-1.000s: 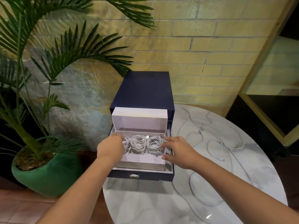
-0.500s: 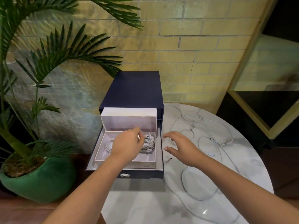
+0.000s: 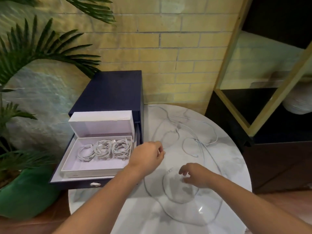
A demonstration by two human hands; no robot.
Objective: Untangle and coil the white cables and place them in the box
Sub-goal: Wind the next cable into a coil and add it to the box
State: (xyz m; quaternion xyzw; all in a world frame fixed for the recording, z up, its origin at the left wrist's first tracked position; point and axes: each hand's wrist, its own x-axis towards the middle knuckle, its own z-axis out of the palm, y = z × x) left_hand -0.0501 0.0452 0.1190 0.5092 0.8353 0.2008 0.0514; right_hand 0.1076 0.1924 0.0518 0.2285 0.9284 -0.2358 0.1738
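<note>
An open white box (image 3: 94, 170) sits in the pulled-out drawer of a navy case (image 3: 111, 92). Three coiled white cables (image 3: 104, 149) lie side by side in the box. Loose white cables (image 3: 200, 142) sprawl tangled over the round marble table (image 3: 233, 168). My left hand (image 3: 148, 156) is just right of the box, its curled fingers pinching the end of one loose cable. My right hand (image 3: 195, 174) hovers over a cable loop (image 3: 179, 198) near the table's middle, fingers relaxed and holding nothing.
A palm in a green pot (image 3: 25, 196) stands on the floor to the left of the table. A dark shelf with a wooden frame (image 3: 253, 119) stands at the right. A brick wall is close behind the case.
My left hand has left the box and moved right onto a loose cable. My right hand has moved from the box's edge down toward the table's middle. The view has swung right.
</note>
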